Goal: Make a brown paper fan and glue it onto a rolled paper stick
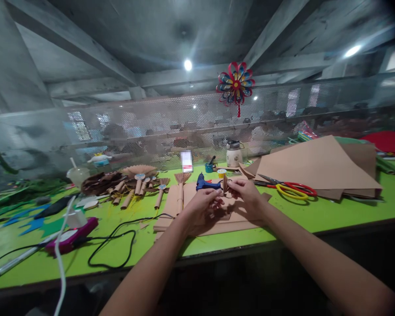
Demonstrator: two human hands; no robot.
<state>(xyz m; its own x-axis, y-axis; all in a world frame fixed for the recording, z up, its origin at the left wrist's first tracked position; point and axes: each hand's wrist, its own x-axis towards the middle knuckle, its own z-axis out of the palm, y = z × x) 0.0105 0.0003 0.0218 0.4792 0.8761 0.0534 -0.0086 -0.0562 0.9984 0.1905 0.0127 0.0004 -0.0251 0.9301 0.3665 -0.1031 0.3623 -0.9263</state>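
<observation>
My right hand (248,195) pinches a small pleated piece of brown paper (225,184) between thumb and fingertips. Just left of it, my left hand (204,204) has its fingers loosely curled and apart, with nothing visible in them. Behind my left hand lies a blue hot glue gun (202,181). Beneath both hands are stacked brown paper sheets (171,206). On their left part rests a rolled paper tube with a fanned top (181,188).
Scissors with red and yellow handles (294,191) lie right, beside large brown sheets (316,162). Several paper tubes and fans (138,180) sit left. Nearer are a purple power strip (74,235) and a looping black cable (110,237). A bottle (233,154) stands behind.
</observation>
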